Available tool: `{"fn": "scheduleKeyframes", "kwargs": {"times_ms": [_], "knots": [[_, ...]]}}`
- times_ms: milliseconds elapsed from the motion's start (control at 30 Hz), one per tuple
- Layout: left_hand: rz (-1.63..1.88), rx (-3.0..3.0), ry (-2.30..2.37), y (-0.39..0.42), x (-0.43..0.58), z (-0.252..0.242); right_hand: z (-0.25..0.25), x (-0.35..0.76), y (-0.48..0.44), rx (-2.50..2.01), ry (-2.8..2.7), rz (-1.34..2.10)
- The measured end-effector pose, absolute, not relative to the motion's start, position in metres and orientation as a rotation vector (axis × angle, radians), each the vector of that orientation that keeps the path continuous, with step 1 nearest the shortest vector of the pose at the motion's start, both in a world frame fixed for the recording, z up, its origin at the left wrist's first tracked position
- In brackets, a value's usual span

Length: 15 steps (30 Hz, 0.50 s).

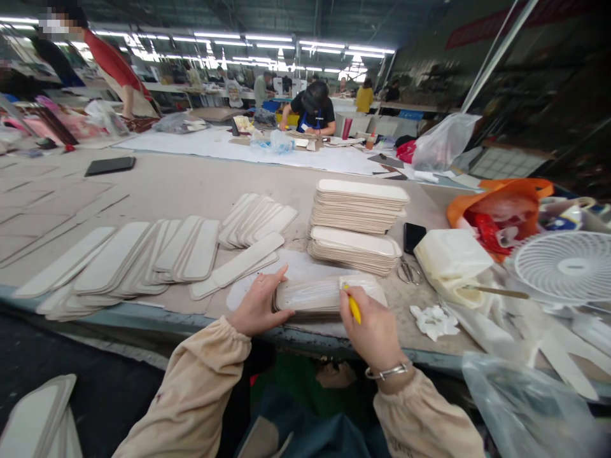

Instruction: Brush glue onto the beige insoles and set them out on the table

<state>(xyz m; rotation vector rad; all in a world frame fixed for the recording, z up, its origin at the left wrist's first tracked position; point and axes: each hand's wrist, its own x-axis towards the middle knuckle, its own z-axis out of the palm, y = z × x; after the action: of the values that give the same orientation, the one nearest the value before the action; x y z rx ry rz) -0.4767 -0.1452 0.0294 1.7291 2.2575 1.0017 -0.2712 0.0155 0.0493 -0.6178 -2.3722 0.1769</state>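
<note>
A low stack of long, round-cornered pale panels (305, 294) lies in front of me, its top one streaked with something wet and shiny. My left hand (261, 300) rests at the stack's left end, thumb and fingers spread along its edge. Closed around a yellow-handled brush (354, 308), my right hand (371, 327) holds the brush's pale tip against the top panel near its right part. Two taller piles of similar panels, the far one (359, 207) and the nearer one (353, 248), stand just behind. Two loose panels (248, 259) overlap left of my left hand.
Fanned-out panels (114, 257) cover the table's left front. To the right are scissors (409, 272), a black phone (414, 238), a white container (451, 254) with a stick across it, crumpled tissue (434, 322) and a white fan (568, 267). A co-worker (312, 111) sits across the table.
</note>
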Motion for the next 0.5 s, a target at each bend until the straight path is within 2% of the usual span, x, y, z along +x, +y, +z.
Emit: {"fn": "scheduleKeyframes", "kwargs": {"times_ms": [67,167,333,400,500], "knots": [[1.01,1.736,2.256,-0.145,-0.477,0.028,0.05,-0.286,-0.004,-0.47,-2.418,0.302],[1.037,1.751,2.261,-0.145,-0.478,0.023,0.051,-0.305,-0.022,-0.354,-2.387,0.701],[1.078,1.757,2.268,-0.147,-0.48,0.019,0.044,-0.326,-0.02,-0.618,-1.961,1.537],[1.08,1.756,2.255,-0.147,-0.48,0.019,0.041,-0.328,-0.014,-0.7,-1.834,1.681],[1.044,1.715,2.25,-0.146,-0.48,0.02,0.043,-0.322,-0.001,-0.796,-1.844,1.618]]}}
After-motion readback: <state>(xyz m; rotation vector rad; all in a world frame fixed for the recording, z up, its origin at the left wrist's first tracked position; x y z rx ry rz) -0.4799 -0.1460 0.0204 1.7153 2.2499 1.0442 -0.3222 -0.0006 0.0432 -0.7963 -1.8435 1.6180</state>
